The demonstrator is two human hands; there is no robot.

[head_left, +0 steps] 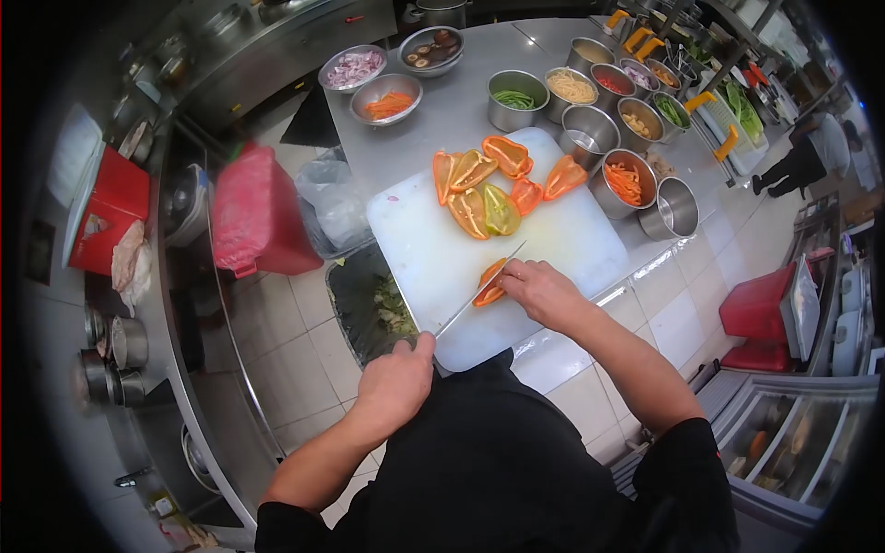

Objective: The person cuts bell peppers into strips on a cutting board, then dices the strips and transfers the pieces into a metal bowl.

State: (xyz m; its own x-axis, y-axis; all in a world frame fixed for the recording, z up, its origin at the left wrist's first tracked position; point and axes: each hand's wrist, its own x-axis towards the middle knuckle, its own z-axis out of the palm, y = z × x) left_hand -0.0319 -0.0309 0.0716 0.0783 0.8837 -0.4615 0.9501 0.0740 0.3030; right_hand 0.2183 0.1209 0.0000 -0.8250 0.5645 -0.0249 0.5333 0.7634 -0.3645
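Note:
My left hand [396, 380] is closed around the handle of a kitchen knife [455, 316] at the near left corner of the white cutting board [410, 249]. The blade slants up and right across an orange bell pepper piece [490, 284]. My right hand [546, 293] grips that piece from the right, its fingertips close to the blade. Farther up the board lie several halved peppers [470, 212], orange and yellow-green, cut sides up with seeds showing in some.
Steel bowls of chopped red onion [355, 69], shredded carrot [388, 106] and mushrooms [431, 52] stand at the far left. Several steel pots, one with orange strips [624, 183], line the board's far right side. A dark bin [369, 309] with green scraps sits left of the board.

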